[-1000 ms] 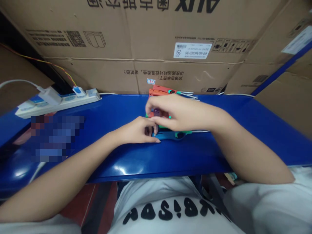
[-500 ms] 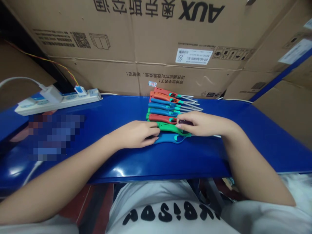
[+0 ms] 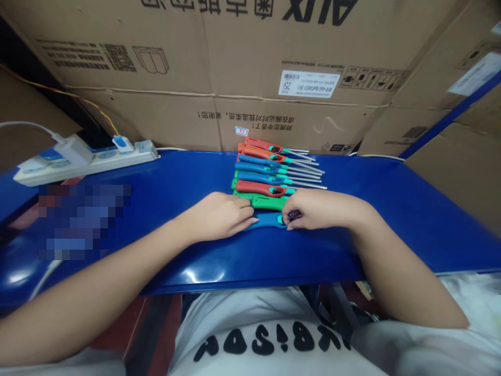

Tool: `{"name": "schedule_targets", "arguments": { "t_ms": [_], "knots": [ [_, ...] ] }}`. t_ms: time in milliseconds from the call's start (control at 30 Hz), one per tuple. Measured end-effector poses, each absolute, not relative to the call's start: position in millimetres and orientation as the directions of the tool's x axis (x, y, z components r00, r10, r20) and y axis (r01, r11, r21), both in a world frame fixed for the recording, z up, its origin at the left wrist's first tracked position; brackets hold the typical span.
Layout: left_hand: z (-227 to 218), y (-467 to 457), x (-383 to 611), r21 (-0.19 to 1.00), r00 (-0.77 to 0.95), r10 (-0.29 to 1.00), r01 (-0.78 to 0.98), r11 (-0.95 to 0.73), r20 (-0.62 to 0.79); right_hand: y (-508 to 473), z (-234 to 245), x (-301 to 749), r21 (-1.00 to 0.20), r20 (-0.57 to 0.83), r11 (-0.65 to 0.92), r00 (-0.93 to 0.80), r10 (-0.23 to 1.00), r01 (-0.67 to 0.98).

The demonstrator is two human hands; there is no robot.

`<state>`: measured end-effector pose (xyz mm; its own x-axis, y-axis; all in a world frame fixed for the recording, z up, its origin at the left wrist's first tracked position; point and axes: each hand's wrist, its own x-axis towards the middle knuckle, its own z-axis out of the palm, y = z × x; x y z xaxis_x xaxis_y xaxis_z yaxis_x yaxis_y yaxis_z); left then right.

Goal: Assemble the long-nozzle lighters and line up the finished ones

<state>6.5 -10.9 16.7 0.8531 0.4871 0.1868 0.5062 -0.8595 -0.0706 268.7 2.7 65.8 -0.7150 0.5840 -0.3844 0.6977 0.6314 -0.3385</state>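
A column of long-nosed gas lighters with red, orange, blue and green handles lies on the blue table, metal tubes to the right. Nearest me is a blue lighter; my left hand is closed with its fingertips on that handle's left end. Just beyond it, a green lighter touches or nearly touches the left knuckles. My right hand pinches a small dark purple object at the blue lighter's trigger end. The object's kind is unclear, and the hand hides this lighter's tube. Past the green one lies a red lighter.
Behind the lighters stands a large cardboard box, with a small paper label near its base. A white power strip with plugs and cables sits at the left, beyond a pixelated patch on the blue table.
My right hand has moved toward me, from the green lighter to the blue lighter's trigger end, still with the dark object. My left hand stays at the handles' left ends. The view has shifted slightly.
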Motion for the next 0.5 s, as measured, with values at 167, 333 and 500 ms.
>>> {"name": "schedule_targets", "arguments": {
  "t_ms": [167,333,500],
  "knots": [
    [24,-14,4,0.028,0.862,0.498,0.498,-0.867,0.09,4,65,272,-0.36,-0.361,0.633,-0.728,0.583,0.685],
    [32,-6,-3,0.132,0.812,0.578,0.566,-0.814,0.082,8,67,277,-0.427,-0.298,0.64,-0.768,0.567,0.638],
    [40,20,-33,0.174,0.687,0.726,0.718,-0.674,-0.022,8,75,280,-0.605,-0.216,0.619,-0.851,0.479,0.501]
  ]
}}
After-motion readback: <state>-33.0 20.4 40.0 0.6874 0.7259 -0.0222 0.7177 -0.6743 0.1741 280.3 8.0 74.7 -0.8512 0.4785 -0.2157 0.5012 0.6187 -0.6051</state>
